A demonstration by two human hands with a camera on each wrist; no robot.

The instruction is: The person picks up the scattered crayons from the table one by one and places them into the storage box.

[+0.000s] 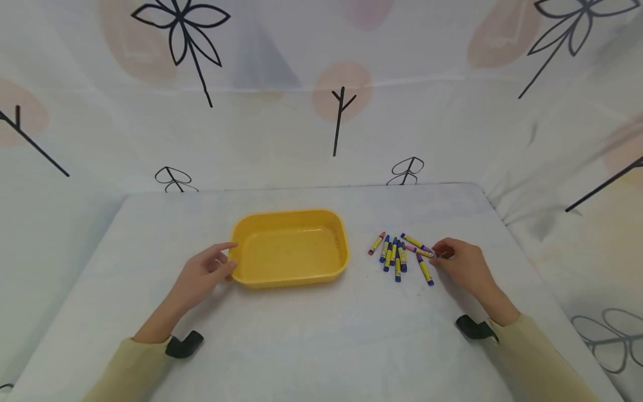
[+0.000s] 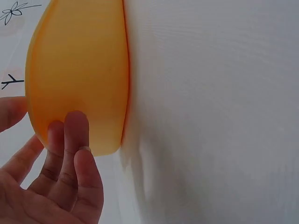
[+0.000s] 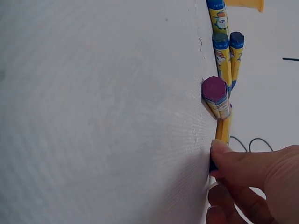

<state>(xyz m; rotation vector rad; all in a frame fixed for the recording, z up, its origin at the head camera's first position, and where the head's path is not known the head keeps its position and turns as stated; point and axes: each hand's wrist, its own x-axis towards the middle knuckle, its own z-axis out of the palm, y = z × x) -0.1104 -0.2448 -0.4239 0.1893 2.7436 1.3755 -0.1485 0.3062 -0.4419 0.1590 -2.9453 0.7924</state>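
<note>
A yellow rectangular tray (image 1: 288, 282) stands on the white table. My left hand (image 1: 205, 273) is at its left end, fingers resting on the outer wall and rim; the left wrist view shows the fingertips (image 2: 76, 122) against the tray's side. Right of the tray lies a loose pile of pastel crayons (image 1: 393, 252) in yellow and blue wrappers. At the pile's right side, my right hand (image 1: 463, 268) pinches the end of one pink-tipped pastel crayon (image 1: 423, 252) between thumb and finger. Close by lies a purple-ended pastel crayon (image 3: 214, 89), its flat end facing the right wrist camera.
An orange pastel crayon (image 1: 377, 243) lies at the pile's left edge, nearest the tray. White cloth walls (image 1: 271, 139) with plant drawings rise behind and beside the table (image 1: 311, 340). Each wrist carries a dark strap (image 1: 185, 344).
</note>
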